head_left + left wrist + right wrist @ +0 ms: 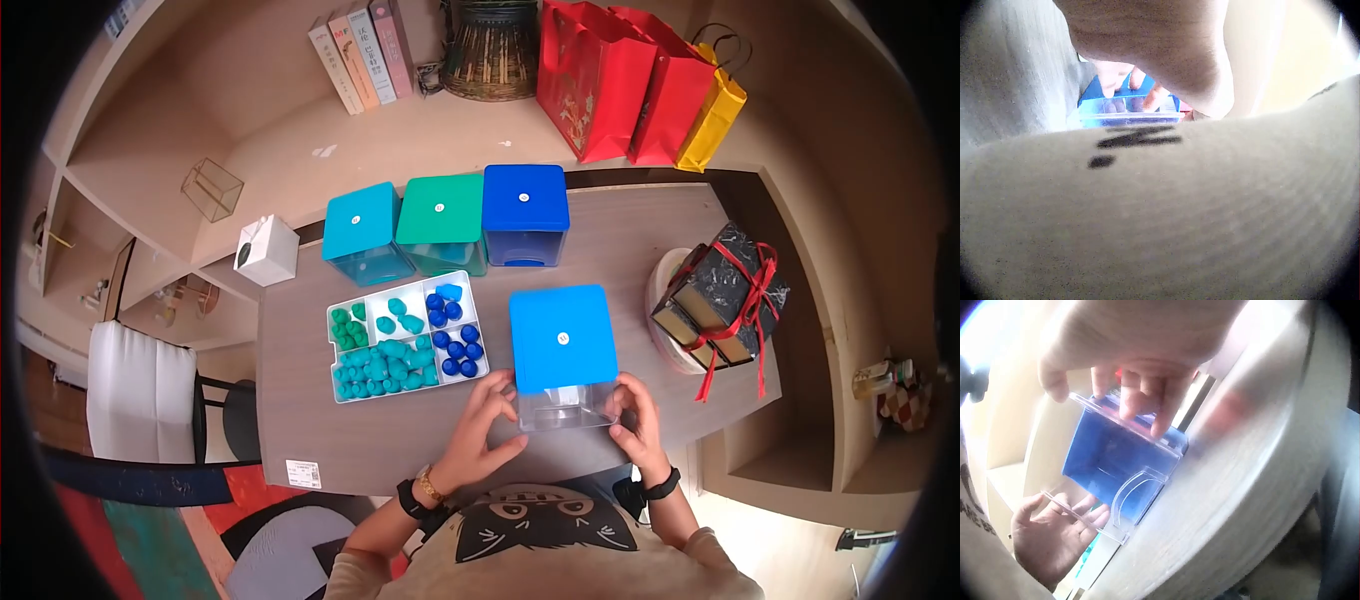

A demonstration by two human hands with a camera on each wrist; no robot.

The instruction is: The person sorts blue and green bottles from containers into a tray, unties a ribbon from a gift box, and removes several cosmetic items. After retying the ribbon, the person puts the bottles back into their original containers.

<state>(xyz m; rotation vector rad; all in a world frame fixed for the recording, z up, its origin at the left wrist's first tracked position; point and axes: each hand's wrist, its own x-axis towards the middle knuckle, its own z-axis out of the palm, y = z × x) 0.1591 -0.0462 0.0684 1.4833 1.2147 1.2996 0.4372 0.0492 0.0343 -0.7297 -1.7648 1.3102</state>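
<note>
A clear plastic box [567, 408] with a bright blue lid [564, 340] stands on the table before the person. A round white sticker marks the lid. On its left side the left hand [483, 425] touches the wall with extended fingers, its thumb spread near the front corner. The right hand [640, 420] holds the opposite side, fingers bent along the wall and thumb by the front corner. Both hands also show around the box in the right wrist view, where a curved slot is visible. Left of it lies a white compartment tray [408, 396] of small rounded green, teal and dark blue pieces.
Behind the tray stand a teal-lidded box [360, 215], a green-lidded box [440, 210] and a dark blue-lidded box [525, 200]. Ribbon-tied black books [735, 290] sit at the right. A white tissue box [268, 250] stands back left; red bags [595, 80] line the shelf.
</note>
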